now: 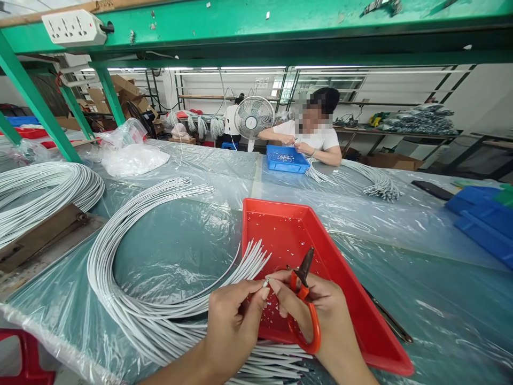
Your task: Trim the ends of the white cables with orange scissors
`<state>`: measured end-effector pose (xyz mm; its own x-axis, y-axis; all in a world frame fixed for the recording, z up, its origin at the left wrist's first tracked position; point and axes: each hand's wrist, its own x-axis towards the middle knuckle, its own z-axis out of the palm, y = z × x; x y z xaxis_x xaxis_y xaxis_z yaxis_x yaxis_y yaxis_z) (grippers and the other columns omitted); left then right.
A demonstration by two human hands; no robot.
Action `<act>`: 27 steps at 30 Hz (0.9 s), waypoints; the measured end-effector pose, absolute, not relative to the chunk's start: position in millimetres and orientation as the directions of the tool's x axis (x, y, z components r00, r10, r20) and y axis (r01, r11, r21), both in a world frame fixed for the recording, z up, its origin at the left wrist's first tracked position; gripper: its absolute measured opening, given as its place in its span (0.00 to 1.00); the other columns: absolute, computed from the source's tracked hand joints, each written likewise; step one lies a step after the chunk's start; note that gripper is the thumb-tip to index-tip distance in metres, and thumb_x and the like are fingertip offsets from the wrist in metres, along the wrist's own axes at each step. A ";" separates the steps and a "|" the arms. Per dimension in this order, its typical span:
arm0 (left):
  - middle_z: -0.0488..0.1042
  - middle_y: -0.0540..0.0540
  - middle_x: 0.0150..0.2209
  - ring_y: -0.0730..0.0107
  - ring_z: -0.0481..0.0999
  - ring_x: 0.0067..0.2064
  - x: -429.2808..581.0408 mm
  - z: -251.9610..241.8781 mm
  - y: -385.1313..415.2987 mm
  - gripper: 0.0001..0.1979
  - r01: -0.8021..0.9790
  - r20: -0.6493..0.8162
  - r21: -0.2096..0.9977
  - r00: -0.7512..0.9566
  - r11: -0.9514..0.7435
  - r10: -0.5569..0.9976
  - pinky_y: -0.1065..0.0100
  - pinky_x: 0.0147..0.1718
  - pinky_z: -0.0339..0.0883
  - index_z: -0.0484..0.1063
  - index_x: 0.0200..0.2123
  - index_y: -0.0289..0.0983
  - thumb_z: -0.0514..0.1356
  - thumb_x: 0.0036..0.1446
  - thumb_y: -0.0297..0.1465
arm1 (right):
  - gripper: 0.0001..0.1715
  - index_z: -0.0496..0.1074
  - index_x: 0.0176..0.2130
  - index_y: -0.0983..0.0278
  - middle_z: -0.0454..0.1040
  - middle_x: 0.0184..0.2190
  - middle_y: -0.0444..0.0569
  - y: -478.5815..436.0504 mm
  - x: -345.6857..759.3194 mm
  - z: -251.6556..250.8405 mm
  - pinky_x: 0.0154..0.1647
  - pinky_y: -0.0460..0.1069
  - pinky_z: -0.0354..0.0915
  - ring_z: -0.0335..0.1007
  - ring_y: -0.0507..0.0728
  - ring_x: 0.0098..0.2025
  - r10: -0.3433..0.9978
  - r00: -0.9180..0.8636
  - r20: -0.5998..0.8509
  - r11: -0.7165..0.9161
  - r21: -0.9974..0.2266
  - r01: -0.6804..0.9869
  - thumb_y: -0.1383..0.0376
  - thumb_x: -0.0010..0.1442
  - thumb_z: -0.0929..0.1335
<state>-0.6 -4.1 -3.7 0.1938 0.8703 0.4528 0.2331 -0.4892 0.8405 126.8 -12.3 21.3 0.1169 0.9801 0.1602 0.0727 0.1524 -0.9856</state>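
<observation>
Between thumb and forefinger, my left hand [234, 315] pinches the end of a white cable [266, 284]. Most of that cable is hidden behind the hand. My right hand [320, 310] carries orange-handled scissors [315, 329], with a thumb through one loop and the dark blades pointing up and away. Its thumb and fingertips meet the cable end beside my left fingertips. Both hands are over the near left part of a red tray [344, 283] scattered with small white scraps. A large looped bundle of white cables [102, 256] lies left of the tray, its cut ends reaching the tray's edge.
A second cable coil [76, 184] lies far left near a metal block [40, 238]. Metal tweezers [388, 315] rest right of the tray. Across the table, a co-worker [320, 133] works over a blue tray [286, 167]. A green shelf beam [256, 32] crosses overhead. Blue bins [484, 219] stand right.
</observation>
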 end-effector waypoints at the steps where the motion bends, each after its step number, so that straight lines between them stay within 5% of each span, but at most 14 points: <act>1: 0.74 0.48 0.23 0.74 0.71 0.24 -0.4 -4.2 -3.7 0.07 0.225 0.449 0.845 0.193 -0.485 0.872 0.75 0.25 0.62 0.72 0.28 0.34 0.54 0.55 0.25 | 0.01 0.73 0.24 0.65 0.63 0.14 0.40 -11.9 126.6 21.8 0.17 0.41 0.54 0.54 0.47 0.17 0.981 0.118 0.154 0.147 -0.987 0.063 0.68 0.45 0.70; 6: 0.74 0.48 0.23 0.74 0.70 0.24 -0.4 -8.0 -3.8 0.06 0.190 0.464 0.849 0.175 -0.492 0.868 0.75 0.25 0.61 0.73 0.30 0.35 0.56 0.54 0.25 | 0.02 0.72 0.24 0.65 0.64 0.15 0.39 -10.3 125.6 20.6 0.18 0.41 0.54 0.55 0.47 0.18 0.978 0.112 0.178 0.172 -0.983 0.060 0.71 0.44 0.69; 21: 0.67 0.50 0.21 0.74 0.65 0.25 -0.6 1.2 -1.6 0.15 0.069 0.354 0.912 0.364 -0.404 0.861 0.72 0.28 0.58 0.70 0.26 0.34 0.48 0.60 0.29 | 0.09 0.64 0.20 0.64 0.60 0.15 0.38 -5.0 129.9 9.8 0.19 0.42 0.54 0.55 0.47 0.18 0.998 -0.049 -0.042 -0.049 -0.987 -0.153 0.67 0.48 0.68; 27: 0.63 0.53 0.18 0.76 0.62 0.22 -1.1 0.5 1.0 0.14 -0.091 0.205 0.979 0.341 -0.185 0.917 0.73 0.26 0.57 0.71 0.32 0.33 0.48 0.61 0.32 | 0.05 0.67 0.24 0.64 0.60 0.16 0.39 -2.9 134.3 6.9 0.20 0.41 0.55 0.56 0.48 0.20 1.000 -0.021 -0.021 -0.022 -0.999 -0.046 0.66 0.48 0.68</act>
<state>-1.1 1.0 0.5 0.3412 0.9174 0.2049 -0.0909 -0.1848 0.9786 134.3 -2.9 6.9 -0.0212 0.9995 -0.0214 -0.0457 -0.0223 -0.9987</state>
